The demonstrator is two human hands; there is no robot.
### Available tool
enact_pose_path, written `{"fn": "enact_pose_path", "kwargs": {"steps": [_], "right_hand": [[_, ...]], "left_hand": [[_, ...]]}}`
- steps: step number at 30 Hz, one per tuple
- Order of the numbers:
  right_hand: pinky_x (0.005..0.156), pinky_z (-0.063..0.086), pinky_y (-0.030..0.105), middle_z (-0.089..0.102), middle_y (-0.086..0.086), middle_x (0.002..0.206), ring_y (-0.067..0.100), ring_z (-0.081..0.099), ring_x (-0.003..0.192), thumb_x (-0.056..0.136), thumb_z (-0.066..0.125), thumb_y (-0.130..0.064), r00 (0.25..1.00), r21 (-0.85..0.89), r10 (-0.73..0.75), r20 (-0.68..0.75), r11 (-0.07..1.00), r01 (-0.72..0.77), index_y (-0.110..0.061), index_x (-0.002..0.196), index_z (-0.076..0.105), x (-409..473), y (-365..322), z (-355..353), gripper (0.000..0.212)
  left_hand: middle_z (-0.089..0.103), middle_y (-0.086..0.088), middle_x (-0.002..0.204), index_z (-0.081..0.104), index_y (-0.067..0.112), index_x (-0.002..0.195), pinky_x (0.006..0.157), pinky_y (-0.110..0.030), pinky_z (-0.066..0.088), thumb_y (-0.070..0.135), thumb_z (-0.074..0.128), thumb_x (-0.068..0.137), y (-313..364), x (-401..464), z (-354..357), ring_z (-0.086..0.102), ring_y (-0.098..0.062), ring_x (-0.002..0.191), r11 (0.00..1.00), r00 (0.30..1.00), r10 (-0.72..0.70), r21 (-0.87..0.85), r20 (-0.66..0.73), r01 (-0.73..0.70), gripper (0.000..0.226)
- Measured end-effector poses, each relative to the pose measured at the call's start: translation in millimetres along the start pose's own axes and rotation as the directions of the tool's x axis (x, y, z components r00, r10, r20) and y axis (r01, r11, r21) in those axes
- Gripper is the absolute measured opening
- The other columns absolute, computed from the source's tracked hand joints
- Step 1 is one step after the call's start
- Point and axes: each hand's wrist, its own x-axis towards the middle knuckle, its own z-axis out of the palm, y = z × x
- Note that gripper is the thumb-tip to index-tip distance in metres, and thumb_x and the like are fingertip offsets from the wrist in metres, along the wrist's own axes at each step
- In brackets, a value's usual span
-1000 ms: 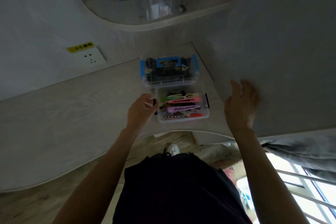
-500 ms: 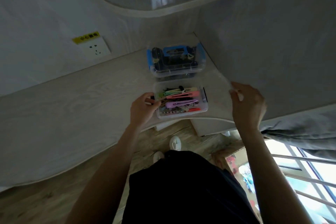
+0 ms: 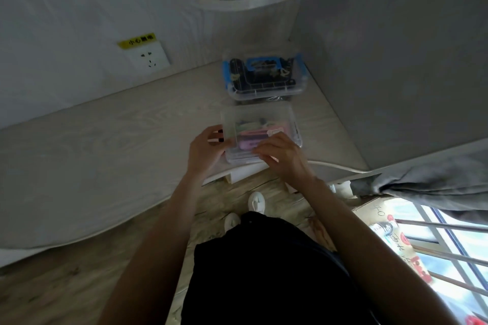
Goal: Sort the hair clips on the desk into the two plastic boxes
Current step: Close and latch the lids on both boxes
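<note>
Bare forearms, black garment (image 3: 264, 272), seemingly white shoes (image 3: 256, 202).

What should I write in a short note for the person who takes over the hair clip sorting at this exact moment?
Left hand: grips the left side of the near clear plastic box.
Right hand: rests on the translucent lid over that box; whether it grips is unclear.
The far clear plastic box with blue latches is closed and holds dark clips. The near box holds the pastel hair clips.
Done: no loose clips show on the pale wooden desk.
Left: probably seat and latch the near lid.
</note>
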Motion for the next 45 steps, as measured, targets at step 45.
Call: {"fn": "enact_pose_path", "kwargs": {"steps": [45], "right_hand": [[0.085,0.045,0.029,0.057,0.009,0.116,0.021,0.057,0.099,0.086,0.061,-0.014,0.601,0.355,0.799,0.022,0.556,-0.752,-0.018,0.131,0.051,1,21,-11,0.047]], "left_hand": [[0.067,0.0,0.094,0.065,0.024,0.111,0.067,-0.008,0.043,0.03,0.063,0.085,6,-15,9,0.058,-0.002,0.072,0.917,0.983,0.175,0.372,-0.056,-0.142,0.027]]}}
